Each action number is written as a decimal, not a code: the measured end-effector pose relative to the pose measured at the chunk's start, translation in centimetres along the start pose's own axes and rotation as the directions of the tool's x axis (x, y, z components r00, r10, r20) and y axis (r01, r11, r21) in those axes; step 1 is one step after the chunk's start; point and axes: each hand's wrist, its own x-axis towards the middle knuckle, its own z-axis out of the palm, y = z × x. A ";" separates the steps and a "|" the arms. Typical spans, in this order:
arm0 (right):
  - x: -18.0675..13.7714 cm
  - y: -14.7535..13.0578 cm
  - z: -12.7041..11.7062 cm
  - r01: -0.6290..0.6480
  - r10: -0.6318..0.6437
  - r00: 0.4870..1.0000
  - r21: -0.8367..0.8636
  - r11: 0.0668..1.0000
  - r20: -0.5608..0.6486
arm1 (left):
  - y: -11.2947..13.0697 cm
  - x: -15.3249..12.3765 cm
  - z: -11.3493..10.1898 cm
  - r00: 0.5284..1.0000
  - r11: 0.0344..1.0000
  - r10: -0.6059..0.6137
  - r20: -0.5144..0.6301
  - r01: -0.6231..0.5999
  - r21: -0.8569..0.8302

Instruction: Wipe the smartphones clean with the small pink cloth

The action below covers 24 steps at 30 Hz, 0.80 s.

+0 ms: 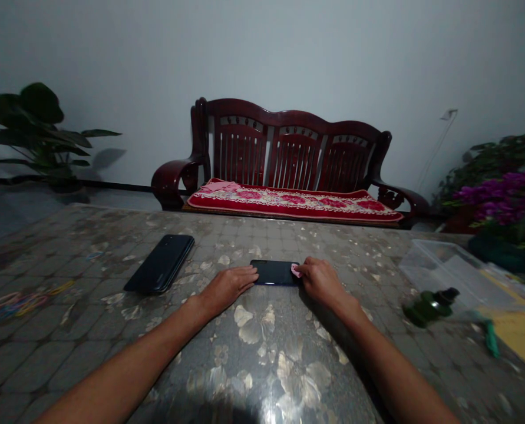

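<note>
A dark smartphone (pixel 274 273) lies flat on the patterned table in front of me, its long side across my view. My left hand (pixel 235 281) holds its left end, fingers close together and touching the edge. At the opposite end, my right hand (pixel 322 280) is closed on a small pink cloth (pixel 296 270), which rests against the phone's surface. Much of the cloth is hidden under the fingers. To the left of my left hand lies a stack of dark phones (pixel 160 264), the top one with its camera side up.
Rubber bands (pixel 23 303) lie at the far left. On the right stand a green bottle (pixel 428 307), a clear plastic box (pixel 448 271) and purple flowers (pixel 505 197); a yellow sheet (pixel 521 333) lies nearby. Beyond the table (pixel 227 377) is a wooden bench (pixel 295 147).
</note>
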 end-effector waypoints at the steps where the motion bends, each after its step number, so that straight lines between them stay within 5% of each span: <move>1: 0.1 -0.1 0.0 -0.002 0.002 1.000 -0.002 1.000 -0.003 | 0.0 0.0 0.1 1.000 1.000 -0.002 -0.002 0.002 0.008; 8: -1.4 -0.7 0.1 0.142 -0.142 0.989 0.022 0.990 0.034 | -0.2 -0.1 0.6 0.999 1.000 0.010 -0.033 -0.009 0.015; 15: -0.3 -0.6 0.5 -0.064 0.063 0.997 -0.030 0.998 -0.045 | -0.1 0.0 0.4 1.000 1.000 0.009 -0.007 -0.009 0.022; 24: -0.6 -2.4 1.5 0.030 -0.032 0.998 -0.029 0.999 -0.060 | 0.0 0.0 0.4 1.000 1.000 -0.001 -0.014 0.001 0.010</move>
